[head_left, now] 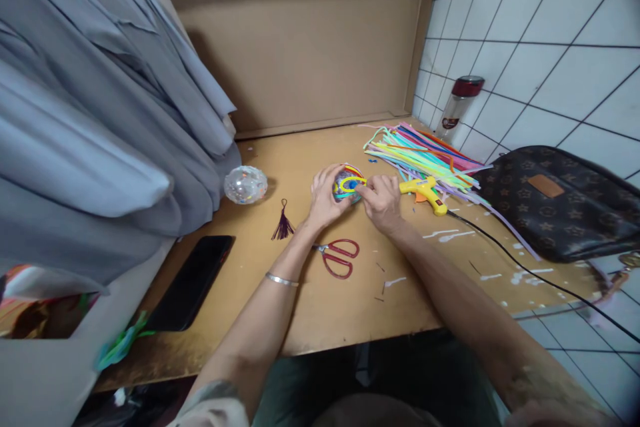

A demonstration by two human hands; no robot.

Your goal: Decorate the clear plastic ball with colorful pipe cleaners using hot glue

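A small round ball [349,191] with colorful strips on it, yellow, red and blue, is held near the table's middle. My left hand [327,195] is wrapped round its left side. At its right side my right hand [383,200] has its fingers pinched together at a yellow loop on the ball; whatever lies between the fingertips is too small to make out. Just right of that hand lies a yellow glue gun [425,193] with a black cord. Red-handled scissors [340,257] rest below the hands, and a dark tassel [283,223] lies to the left.
A clear ball [245,185] and a black phone [193,283] are on the left of the wooden table [320,320]. Colorful pipe cleaners [425,157], a bottle [457,108] and a brown bag [565,203] are at the right. Grey cloth [100,100] hangs at the left; cardboard [310,47] stands behind.
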